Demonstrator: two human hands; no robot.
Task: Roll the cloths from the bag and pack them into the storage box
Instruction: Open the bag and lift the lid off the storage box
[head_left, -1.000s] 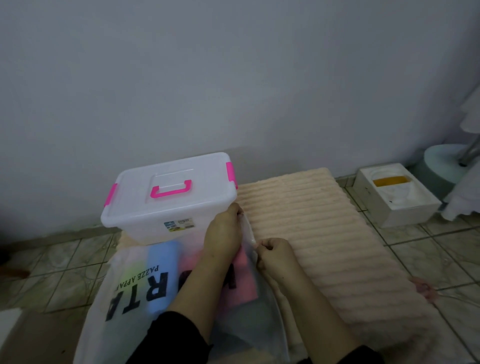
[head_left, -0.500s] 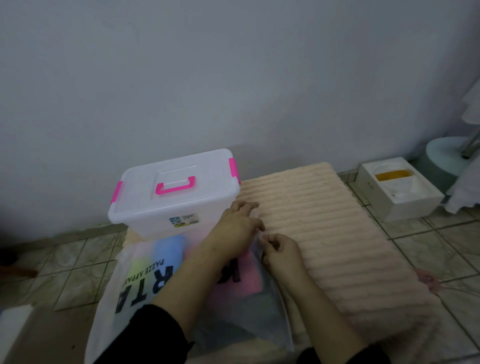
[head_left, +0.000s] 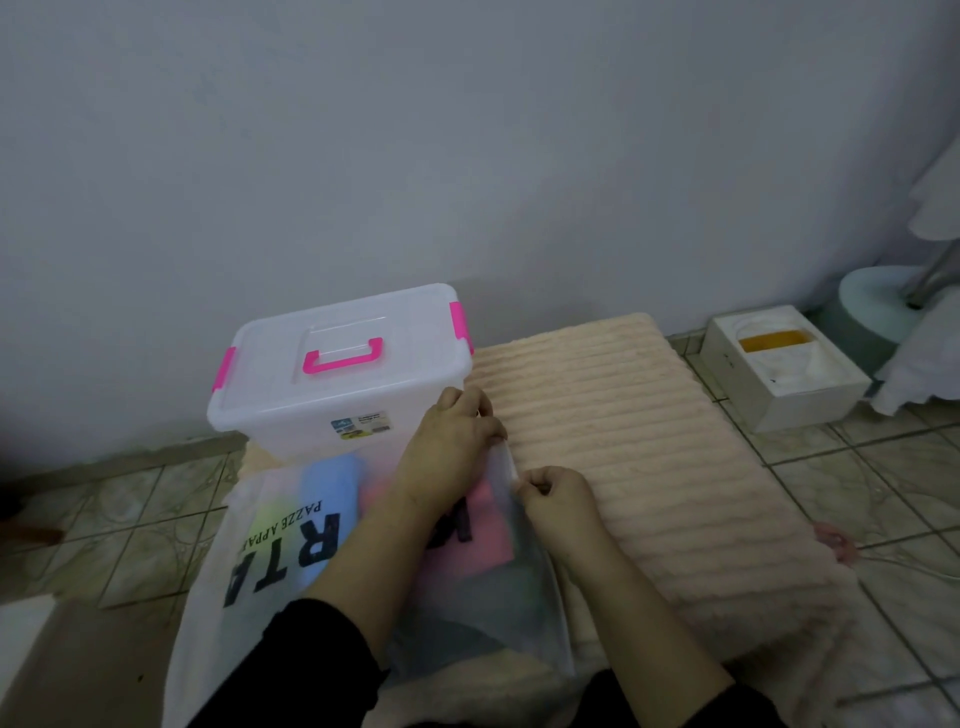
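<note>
A translucent white bag (head_left: 249, 587) with black lettering lies on the floor before me. Folded cloths show through it: blue (head_left: 327, 493), yellow-green (head_left: 267, 525), pink (head_left: 488, 519) and a dark one (head_left: 467, 613). My left hand (head_left: 447, 441) grips the bag's right edge near its top corner. My right hand (head_left: 556, 493) pinches the same edge just below. Behind the bag stands the clear storage box (head_left: 337, 384), its lid shut with pink latches and a pink handle.
A ribbed peach mat (head_left: 623, 441) stretches to the right of the bag over a tiled floor (head_left: 130, 519). A white foam box (head_left: 784, 369) with a yellow insert sits at the far right by the wall. A round stand base (head_left: 872, 301) is behind it.
The view shifted slightly. Both hands stayed on the bag's right edge; my left hand moved a little up toward the box corner and my right hand keeps its pinch.
</note>
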